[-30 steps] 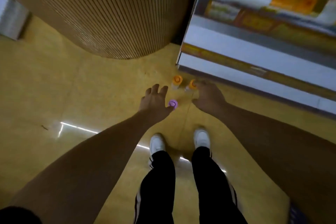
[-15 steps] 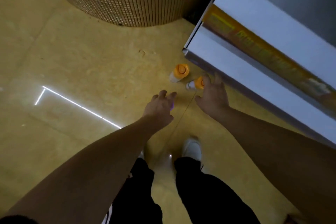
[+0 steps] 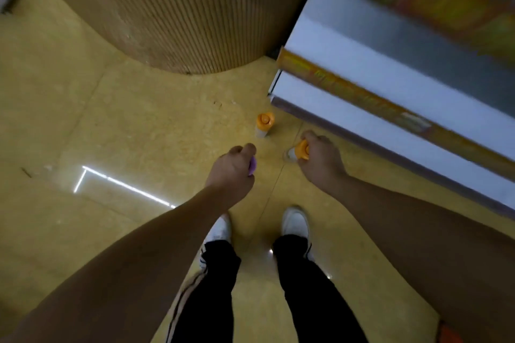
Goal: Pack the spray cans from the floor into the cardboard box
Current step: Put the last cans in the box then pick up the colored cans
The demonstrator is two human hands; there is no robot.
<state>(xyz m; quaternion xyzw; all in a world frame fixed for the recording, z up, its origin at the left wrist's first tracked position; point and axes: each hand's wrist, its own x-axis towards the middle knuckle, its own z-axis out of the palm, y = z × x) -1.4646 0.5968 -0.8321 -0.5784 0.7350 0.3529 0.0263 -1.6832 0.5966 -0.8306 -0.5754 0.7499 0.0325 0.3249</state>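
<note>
Head view, looking down past both forearms to the yellow floor (image 3: 133, 125). The left hand (image 3: 230, 171) is curled over a purple-capped spray can (image 3: 252, 169); its grip is wrapped round the cap end, so that only a sliver of purple shows below the fingers and the can's body is hidden. The right hand (image 3: 323, 160) has its grip pinched round the cap of an orange-capped spray can (image 3: 300, 151), whose pale body shows just to the left of the knuckles. Whether either can has left the floor cannot be told. A third spray can (image 3: 264, 125), also orange-capped, stands upright and untouched on the floor just beyond and between the two hands, near the foot of the white shelf unit (image 3: 362, 111). A ribbed curved wall (image 3: 181, 14) rises behind, and the person's white shoes (image 3: 296, 224) stand just below the hands. The cardboard box is not in view. The step in hand appears to be a two-handed pick-up, one can per hand. A cap may pull off under the can's weight, so each grip would be safer slid down onto the body before lifting. The lift is best made straight up, since the right hand works near the third spray can and a sideways sweep could topple it. Fingers should stay off the nozzles. The third spray can probably calls for a further reach once a hand is free.
</note>
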